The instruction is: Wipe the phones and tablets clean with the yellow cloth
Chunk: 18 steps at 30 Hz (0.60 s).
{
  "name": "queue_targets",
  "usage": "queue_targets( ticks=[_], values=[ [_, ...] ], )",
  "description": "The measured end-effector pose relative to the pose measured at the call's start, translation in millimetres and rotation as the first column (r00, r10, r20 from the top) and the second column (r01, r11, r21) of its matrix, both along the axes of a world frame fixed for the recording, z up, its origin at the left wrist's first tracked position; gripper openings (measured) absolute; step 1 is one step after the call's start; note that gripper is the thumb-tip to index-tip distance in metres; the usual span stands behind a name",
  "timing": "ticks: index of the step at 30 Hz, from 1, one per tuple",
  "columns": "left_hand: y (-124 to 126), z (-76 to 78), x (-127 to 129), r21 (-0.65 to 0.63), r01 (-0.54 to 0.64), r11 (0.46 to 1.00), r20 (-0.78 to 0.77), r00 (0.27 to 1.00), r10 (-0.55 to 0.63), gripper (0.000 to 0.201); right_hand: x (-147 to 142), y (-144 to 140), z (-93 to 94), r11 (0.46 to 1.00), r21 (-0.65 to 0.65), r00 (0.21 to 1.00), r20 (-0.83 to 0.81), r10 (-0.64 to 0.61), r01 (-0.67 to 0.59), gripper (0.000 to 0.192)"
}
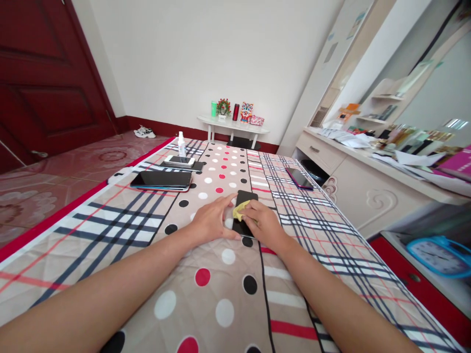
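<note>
Black phone [243, 212] pinned under left hand [211, 220] — right hand [262, 223] pinching yellow cloth [238, 212] on it; four other devices nearby.

The bedspread [221, 274] is beige, with black, white and red polka dots down the middle and navy-and-red plaid at both sides, edged in red. A black phone [246, 197] carries a yellow cloth [238, 212]. The door [44, 73] is dark red, the alarm clock [439, 255] light blue.
</note>
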<state>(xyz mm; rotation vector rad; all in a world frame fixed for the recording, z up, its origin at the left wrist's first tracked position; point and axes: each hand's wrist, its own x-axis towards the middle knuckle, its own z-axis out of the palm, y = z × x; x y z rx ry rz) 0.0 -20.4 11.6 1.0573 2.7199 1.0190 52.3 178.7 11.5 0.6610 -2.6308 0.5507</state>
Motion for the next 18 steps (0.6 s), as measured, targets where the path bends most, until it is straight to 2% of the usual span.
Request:
queue_targets(
  ticks=[2, 4, 6, 8, 11, 15, 18],
  values=[
    [0, -0.7, 0, 0.005, 0.0, 1.0, 0.003, 1.0, 0.0, 0.114, -14, 11, 0.3, 0.979, 0.04, 0.98, -0.014, -0.198, 0.198, 0.026],
    [-1, -1.5, -1, 0.015, 0.002, 1.0, -0.001, 1.0, -0.002, 0.114, -31, 21, 1.4, 0.924, 0.102, 0.929, -0.018, -0.369, 0.369, 0.027],
    [-1, -2.0, -1, 0.022, 0.004, 1.0, -0.004, 1.0, -0.004, 0.115, -46, 25, 2.9, 0.871, 0.168, 0.885, -0.02, -0.465, 0.462, 0.029],
    [-1, -1.9, -1, 0.021, 0.003, 1.0, -0.002, 1.0, -0.003, 0.117, -59, 21, 4.3, 0.844, 0.215, 0.866, -0.024, -0.499, 0.492, 0.03],
    [0, -0.4, -1, 0.013, -0.005, 1.0, -0.002, 1.0, 0.005, 0.121, -73, 7, 5.0, 0.864, 0.225, 0.889, -0.022, -0.458, 0.451, 0.03],
    [2, 0.7, -1, -0.002, -0.029, 1.0, -0.017, 0.999, 0.029, 0.123, -79, -6, 5.0, 0.96, 0.164, 0.972, 0.021, -0.234, 0.227, 0.026],
    [2, -1.2, -1, 0.011, -0.039, 0.999, -0.03, 0.999, 0.04, 0.123, -69, -11, 6.4, 0.987, 0.129, 0.993, 0.057, -0.102, 0.094, 0.025]
  ],
)
